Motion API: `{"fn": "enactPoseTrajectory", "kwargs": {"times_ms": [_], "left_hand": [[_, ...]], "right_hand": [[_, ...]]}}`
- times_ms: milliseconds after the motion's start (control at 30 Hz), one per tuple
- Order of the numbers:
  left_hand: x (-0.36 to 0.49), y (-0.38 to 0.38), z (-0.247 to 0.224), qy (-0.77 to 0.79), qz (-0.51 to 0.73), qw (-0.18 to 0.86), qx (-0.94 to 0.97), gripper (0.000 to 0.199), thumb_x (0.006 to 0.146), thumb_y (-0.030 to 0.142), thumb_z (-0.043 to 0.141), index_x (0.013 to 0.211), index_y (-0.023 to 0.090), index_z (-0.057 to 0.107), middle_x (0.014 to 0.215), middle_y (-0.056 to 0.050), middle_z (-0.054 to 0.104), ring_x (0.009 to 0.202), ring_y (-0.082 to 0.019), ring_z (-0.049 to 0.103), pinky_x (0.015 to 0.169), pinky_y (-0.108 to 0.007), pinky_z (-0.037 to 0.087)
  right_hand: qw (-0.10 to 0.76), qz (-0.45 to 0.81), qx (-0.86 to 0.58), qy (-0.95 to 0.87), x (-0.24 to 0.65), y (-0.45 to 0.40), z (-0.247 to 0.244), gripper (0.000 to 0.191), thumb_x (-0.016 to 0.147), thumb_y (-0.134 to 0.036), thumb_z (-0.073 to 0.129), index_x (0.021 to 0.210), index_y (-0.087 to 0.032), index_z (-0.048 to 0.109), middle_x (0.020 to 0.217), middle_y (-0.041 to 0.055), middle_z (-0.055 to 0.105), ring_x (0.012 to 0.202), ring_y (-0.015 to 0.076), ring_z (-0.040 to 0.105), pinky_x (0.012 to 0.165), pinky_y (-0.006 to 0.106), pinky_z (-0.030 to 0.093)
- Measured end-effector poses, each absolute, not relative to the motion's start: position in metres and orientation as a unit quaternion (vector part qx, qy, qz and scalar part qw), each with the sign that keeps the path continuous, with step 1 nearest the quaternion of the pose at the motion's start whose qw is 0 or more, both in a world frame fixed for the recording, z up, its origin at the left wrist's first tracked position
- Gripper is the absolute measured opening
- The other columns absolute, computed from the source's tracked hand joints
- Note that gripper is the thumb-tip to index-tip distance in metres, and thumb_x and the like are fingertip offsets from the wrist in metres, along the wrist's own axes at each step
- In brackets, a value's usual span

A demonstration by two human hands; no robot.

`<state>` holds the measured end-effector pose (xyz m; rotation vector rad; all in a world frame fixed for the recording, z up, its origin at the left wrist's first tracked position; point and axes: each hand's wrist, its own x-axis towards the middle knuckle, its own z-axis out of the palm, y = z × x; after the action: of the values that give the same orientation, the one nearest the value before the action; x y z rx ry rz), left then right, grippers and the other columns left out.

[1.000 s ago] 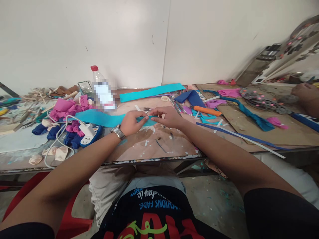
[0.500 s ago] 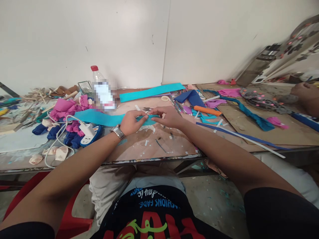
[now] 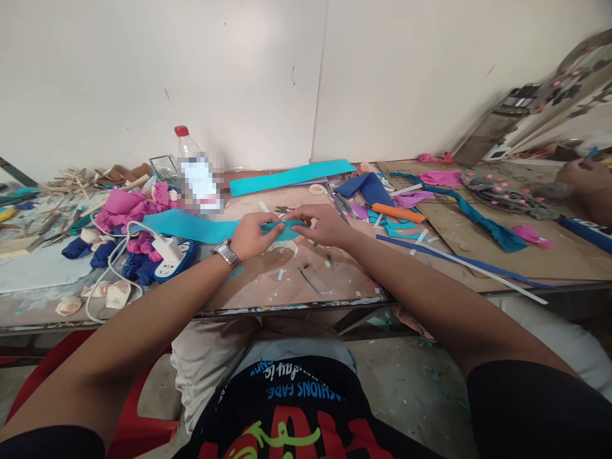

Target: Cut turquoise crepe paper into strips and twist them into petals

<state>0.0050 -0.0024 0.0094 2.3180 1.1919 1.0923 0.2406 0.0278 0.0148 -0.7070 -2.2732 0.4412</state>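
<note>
Strip: blue, flat on the table, its right end under the fingertips.
Left hand: thumb and fingers pinching the strip.
Right hand: fingertips at that end; whether they pinch, cannot tell.
Change: hardly any; the work seems to stay there.
Surface: scraps, socket, orange knife.
Room: pale wall, co-worker's hand at right.
</note>
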Motion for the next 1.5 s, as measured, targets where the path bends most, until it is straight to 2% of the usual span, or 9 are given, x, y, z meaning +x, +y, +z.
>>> {"fn": "enactPoseTrajectory", "kwargs": {"times_ms": [333,600,900,1500], "left_hand": [[0.0049,-0.0028,0.0093,0.415,0.394,0.157,0.805,0.036,0.096,0.047,0.058,0.084,0.019,0.076,0.083,-0.002,0.078,0.077,-0.019,0.069,0.07,-0.03,0.047],[0.0061,-0.0032,0.0095,0.406,0.398,0.168,0.805,0.032,0.095,0.046,0.06,0.091,0.02,0.077,0.09,-0.003,0.079,0.083,-0.02,0.071,0.076,-0.031,0.049],[0.0075,-0.0043,0.0084,0.398,0.402,0.172,0.806,0.033,0.096,0.047,0.06,0.091,0.02,0.078,0.092,-0.003,0.08,0.084,-0.021,0.072,0.077,-0.031,0.051],[0.0108,-0.0061,0.007,0.403,0.432,0.162,0.79,0.033,0.094,0.05,0.064,0.091,0.022,0.081,0.094,-0.004,0.082,0.086,-0.022,0.075,0.082,-0.033,0.058]], "right_hand": [[0.37,0.148,-0.231,-0.887,0.2401,0.0271,0.0162,0.024,0.091,-0.026,0.065,0.111,-0.019,0.077,0.095,0.0054,0.076,0.072,0.0141,0.059,0.069,0.027,0.048],[0.374,0.148,-0.247,-0.882,0.2387,0.0245,0.0164,0.024,0.093,-0.031,0.066,0.111,-0.019,0.077,0.096,0.0056,0.077,0.069,0.0131,0.058,0.07,0.028,0.049],[0.391,0.142,-0.248,-0.875,0.2373,0.0239,0.0185,0.018,0.092,-0.03,0.066,0.101,-0.019,0.079,0.084,0.0038,0.076,0.067,0.0133,0.06,0.065,0.026,0.048],[0.405,0.107,-0.256,-0.871,0.2345,0.0196,0.0191,0.018,0.095,-0.034,0.065,0.098,-0.02,0.077,0.084,0.0041,0.074,0.068,0.014,0.059,0.066,0.028,0.048]]}}
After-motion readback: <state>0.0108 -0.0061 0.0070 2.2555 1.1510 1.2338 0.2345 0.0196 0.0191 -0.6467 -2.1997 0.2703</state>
